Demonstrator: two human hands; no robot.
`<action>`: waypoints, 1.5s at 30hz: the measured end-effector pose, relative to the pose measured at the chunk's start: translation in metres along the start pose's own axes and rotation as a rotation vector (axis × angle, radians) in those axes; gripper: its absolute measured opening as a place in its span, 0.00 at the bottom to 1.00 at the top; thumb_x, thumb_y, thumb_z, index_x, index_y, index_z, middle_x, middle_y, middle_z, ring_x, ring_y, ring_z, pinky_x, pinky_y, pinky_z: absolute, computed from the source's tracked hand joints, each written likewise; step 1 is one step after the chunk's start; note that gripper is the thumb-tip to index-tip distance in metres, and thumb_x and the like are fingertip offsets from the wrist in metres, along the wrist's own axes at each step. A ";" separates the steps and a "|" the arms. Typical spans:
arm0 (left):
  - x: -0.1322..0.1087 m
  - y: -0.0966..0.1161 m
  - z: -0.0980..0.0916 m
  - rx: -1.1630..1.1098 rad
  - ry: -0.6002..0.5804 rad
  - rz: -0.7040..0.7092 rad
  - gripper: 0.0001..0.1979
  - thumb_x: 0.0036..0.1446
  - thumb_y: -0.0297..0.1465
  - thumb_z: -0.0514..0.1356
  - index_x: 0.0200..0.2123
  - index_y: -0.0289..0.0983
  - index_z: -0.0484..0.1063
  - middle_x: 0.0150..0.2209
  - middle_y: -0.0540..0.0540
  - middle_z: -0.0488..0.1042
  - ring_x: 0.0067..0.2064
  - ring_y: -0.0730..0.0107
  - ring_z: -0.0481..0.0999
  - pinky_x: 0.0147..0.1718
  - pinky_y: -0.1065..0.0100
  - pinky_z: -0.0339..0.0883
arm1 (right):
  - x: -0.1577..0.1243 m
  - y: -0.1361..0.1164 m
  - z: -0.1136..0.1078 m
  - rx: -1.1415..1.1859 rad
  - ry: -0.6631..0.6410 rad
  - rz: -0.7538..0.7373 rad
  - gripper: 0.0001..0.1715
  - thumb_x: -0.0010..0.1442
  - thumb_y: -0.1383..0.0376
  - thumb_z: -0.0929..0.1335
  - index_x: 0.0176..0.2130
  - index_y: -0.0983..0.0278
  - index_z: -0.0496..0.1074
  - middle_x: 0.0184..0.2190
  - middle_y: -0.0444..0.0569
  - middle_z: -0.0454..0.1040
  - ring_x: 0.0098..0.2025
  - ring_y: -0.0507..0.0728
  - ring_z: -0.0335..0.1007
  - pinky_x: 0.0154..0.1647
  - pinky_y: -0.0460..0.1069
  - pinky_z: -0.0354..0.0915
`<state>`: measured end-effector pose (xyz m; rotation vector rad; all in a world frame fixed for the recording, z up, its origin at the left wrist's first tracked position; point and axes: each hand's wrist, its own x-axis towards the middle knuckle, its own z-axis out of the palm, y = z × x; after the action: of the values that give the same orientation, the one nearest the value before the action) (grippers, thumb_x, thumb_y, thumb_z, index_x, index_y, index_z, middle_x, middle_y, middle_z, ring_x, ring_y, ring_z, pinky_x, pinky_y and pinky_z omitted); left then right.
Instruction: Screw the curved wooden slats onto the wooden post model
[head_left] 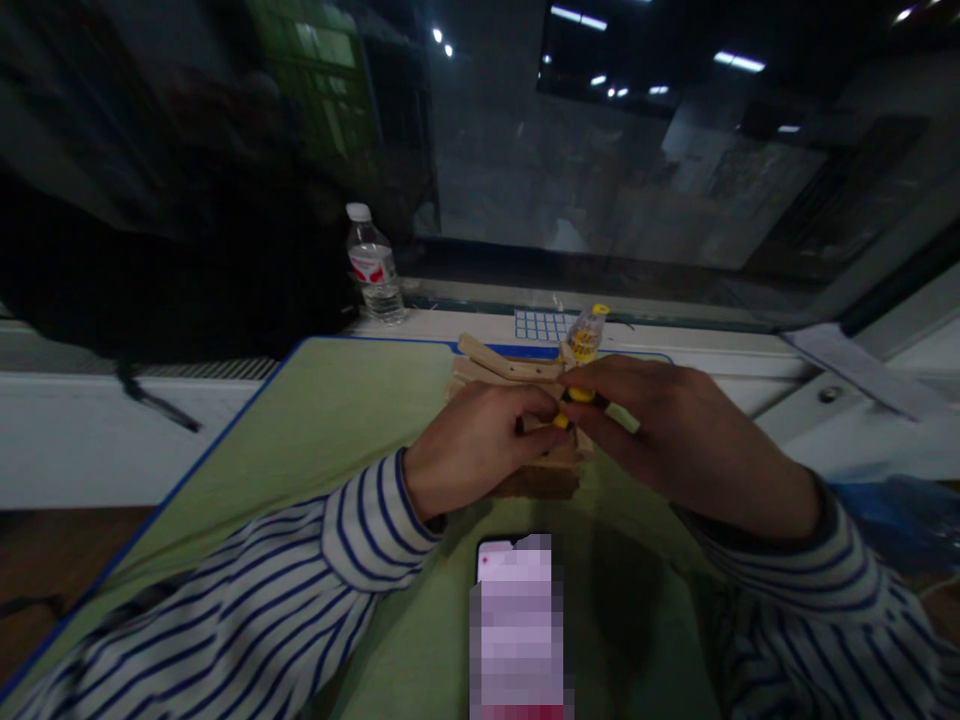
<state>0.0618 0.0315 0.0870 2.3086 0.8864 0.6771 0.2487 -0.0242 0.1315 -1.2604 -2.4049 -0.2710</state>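
My left hand (480, 435) reaches in from the left, thumb and forefinger pinched at a small yellow part. From the right my right hand (675, 425) closes its fingertips on a small yellow-and-black piece (580, 395), like a short tool handle. Whether both yellow bits belong to one thing I cannot tell. Behind and under my hands stands a light wooden assembly (517, 370) of strips and flat boards, with small dark holes in its top strip. My left hand covers much of its front, and its lower part (536, 482) lies in shadow.
A phone (517, 620) lies on the green table (300, 420) nearest me. On the white sill behind stand a water bottle (375, 265), a small yellow-capped bottle (587, 333) and a blue-gridded sheet (541, 325). Papers (855, 365) lie at right, beneath a dark window.
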 end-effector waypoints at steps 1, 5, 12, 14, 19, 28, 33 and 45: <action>0.000 0.000 0.000 -0.003 -0.003 0.001 0.09 0.60 0.37 0.60 0.40 0.41 0.78 0.35 0.51 0.80 0.36 0.69 0.78 0.33 0.71 0.66 | 0.000 0.000 -0.001 0.004 0.005 -0.004 0.16 0.64 0.65 0.65 0.52 0.65 0.71 0.50 0.52 0.77 0.48 0.59 0.75 0.47 0.54 0.71; 0.000 -0.002 0.000 0.009 -0.029 0.012 0.10 0.61 0.37 0.58 0.40 0.41 0.78 0.37 0.51 0.80 0.39 0.67 0.78 0.36 0.70 0.67 | -0.002 -0.001 -0.003 0.045 0.028 -0.048 0.17 0.65 0.66 0.65 0.53 0.66 0.70 0.50 0.51 0.77 0.49 0.57 0.74 0.51 0.51 0.69; 0.001 -0.004 0.001 0.033 -0.037 0.056 0.11 0.62 0.34 0.58 0.45 0.44 0.77 0.41 0.51 0.80 0.43 0.66 0.78 0.43 0.67 0.67 | -0.001 0.000 -0.002 0.045 0.025 -0.061 0.13 0.65 0.68 0.64 0.48 0.66 0.73 0.48 0.52 0.78 0.47 0.56 0.75 0.47 0.50 0.70; 0.001 -0.003 0.000 0.046 -0.047 0.076 0.11 0.62 0.32 0.57 0.45 0.44 0.77 0.42 0.51 0.80 0.45 0.65 0.77 0.46 0.66 0.66 | 0.000 0.000 -0.001 0.041 0.020 -0.050 0.12 0.65 0.68 0.64 0.47 0.65 0.74 0.48 0.52 0.78 0.47 0.57 0.75 0.46 0.51 0.71; 0.001 -0.002 -0.001 0.058 -0.061 0.094 0.11 0.63 0.32 0.57 0.45 0.43 0.77 0.42 0.50 0.80 0.44 0.65 0.77 0.46 0.65 0.66 | -0.001 0.001 -0.001 0.032 0.015 -0.023 0.11 0.65 0.67 0.64 0.44 0.65 0.74 0.48 0.52 0.78 0.47 0.59 0.76 0.46 0.54 0.71; 0.000 -0.001 0.006 0.150 -0.021 0.010 0.11 0.60 0.38 0.60 0.43 0.43 0.78 0.40 0.48 0.80 0.40 0.63 0.78 0.39 0.66 0.68 | 0.000 0.002 -0.001 0.018 0.002 -0.010 0.16 0.63 0.67 0.65 0.51 0.65 0.72 0.49 0.52 0.77 0.47 0.59 0.75 0.47 0.54 0.71; 0.000 -0.001 0.005 0.139 -0.019 0.053 0.10 0.60 0.37 0.60 0.40 0.41 0.79 0.40 0.47 0.80 0.43 0.62 0.78 0.44 0.65 0.69 | -0.002 0.001 -0.003 0.038 0.008 -0.033 0.16 0.64 0.67 0.65 0.51 0.65 0.72 0.49 0.51 0.77 0.48 0.58 0.75 0.49 0.53 0.70; 0.001 -0.003 0.006 0.069 -0.061 0.122 0.12 0.62 0.29 0.58 0.46 0.45 0.76 0.51 0.50 0.76 0.54 0.61 0.73 0.54 0.60 0.64 | 0.000 -0.001 -0.003 0.032 0.000 0.011 0.13 0.64 0.67 0.64 0.47 0.64 0.74 0.47 0.53 0.78 0.44 0.59 0.77 0.45 0.54 0.71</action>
<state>0.0649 0.0319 0.0807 2.4474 0.7564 0.6322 0.2490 -0.0255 0.1344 -1.2589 -2.3918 -0.2278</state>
